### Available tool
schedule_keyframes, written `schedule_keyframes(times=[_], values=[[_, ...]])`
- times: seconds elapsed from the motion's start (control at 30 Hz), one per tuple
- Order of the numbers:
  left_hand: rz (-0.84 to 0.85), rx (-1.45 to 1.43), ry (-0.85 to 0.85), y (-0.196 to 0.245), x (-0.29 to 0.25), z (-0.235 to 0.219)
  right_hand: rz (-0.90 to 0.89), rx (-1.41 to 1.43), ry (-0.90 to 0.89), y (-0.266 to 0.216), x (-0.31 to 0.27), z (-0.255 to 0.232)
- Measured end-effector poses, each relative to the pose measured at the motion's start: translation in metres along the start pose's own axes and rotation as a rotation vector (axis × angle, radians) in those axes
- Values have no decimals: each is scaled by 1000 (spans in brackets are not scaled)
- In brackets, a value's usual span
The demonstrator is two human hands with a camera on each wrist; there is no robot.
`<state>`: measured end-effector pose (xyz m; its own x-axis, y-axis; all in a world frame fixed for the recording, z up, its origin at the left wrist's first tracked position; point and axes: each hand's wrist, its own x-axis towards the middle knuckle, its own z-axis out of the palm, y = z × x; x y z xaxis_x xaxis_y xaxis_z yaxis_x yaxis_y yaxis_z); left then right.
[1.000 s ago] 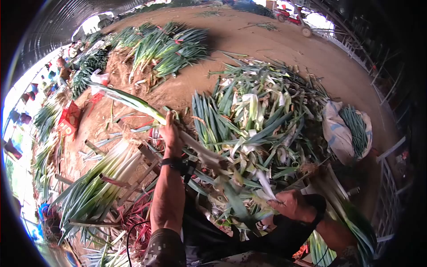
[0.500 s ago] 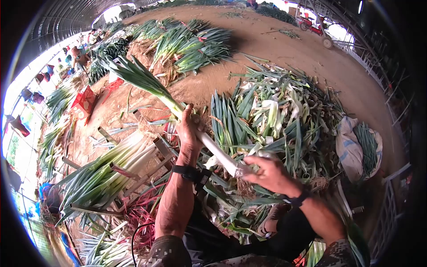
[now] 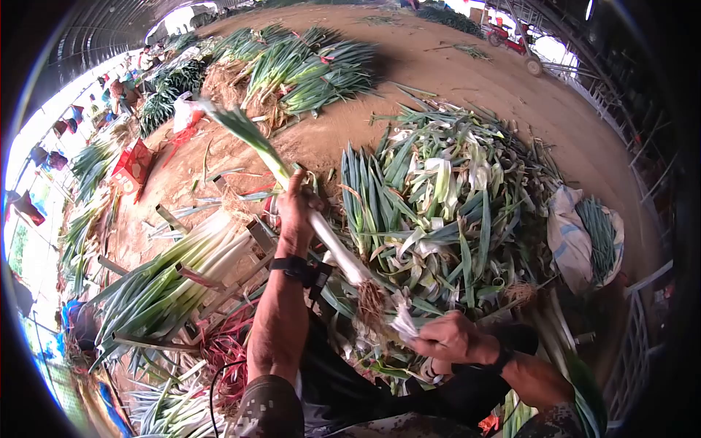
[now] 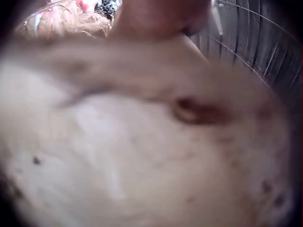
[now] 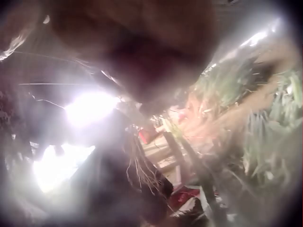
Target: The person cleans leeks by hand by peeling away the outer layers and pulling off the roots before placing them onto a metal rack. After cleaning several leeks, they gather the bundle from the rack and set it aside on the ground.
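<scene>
My left hand (image 3: 296, 206) grips a long leek (image 3: 321, 237) at mid-stalk; its green leaves point up-left and its rooty end (image 3: 371, 303) hangs toward me. Below the roots my right hand (image 3: 447, 337) pinches a pale strip of peeled skin (image 3: 404, 321) that comes off the stalk's base. The left wrist view is filled by blurred skin (image 4: 142, 142). In the right wrist view a blurred hand (image 5: 137, 42) hides most of the scene, with dangling roots (image 5: 142, 175) under it.
A heap of leek trimmings (image 3: 445, 197) lies ahead and to the right. Cleaned leeks lie in a wooden rack (image 3: 182, 274) on the left. Bundled leeks (image 3: 299, 66) sit far back on the dirt floor. A white sack (image 3: 577, 233) lies at right. Red ties (image 3: 226, 350) lie near my knee.
My right hand has dropped from the stalk's root end toward me, pulling a strip of skin with it. The leek has tilted a little and its roots now show.
</scene>
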<state>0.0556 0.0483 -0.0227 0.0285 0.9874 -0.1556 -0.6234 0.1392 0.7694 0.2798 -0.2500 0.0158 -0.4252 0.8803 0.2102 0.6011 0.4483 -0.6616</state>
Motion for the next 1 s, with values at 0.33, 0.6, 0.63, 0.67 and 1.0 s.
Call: schedule_keyframes(times=[0.33, 0.6, 0.63, 0.67, 1.0], values=[[-180, -410, -552, 8, -26, 18, 537, 504, 391, 62, 13, -35], [-272, -491, -623, 4, -40, 23, 284, 586, 73, 39, 97, 4], [-277, -489, -640, 5, -39, 24, 300, 620, 15, 33, 104, 8], [-282, -488, -652, 5, -39, 23, 367, 660, -73, 30, 107, 11], [-258, -484, -347, 2, -16, 5, 152, 62, 200, 24, 50, 16]])
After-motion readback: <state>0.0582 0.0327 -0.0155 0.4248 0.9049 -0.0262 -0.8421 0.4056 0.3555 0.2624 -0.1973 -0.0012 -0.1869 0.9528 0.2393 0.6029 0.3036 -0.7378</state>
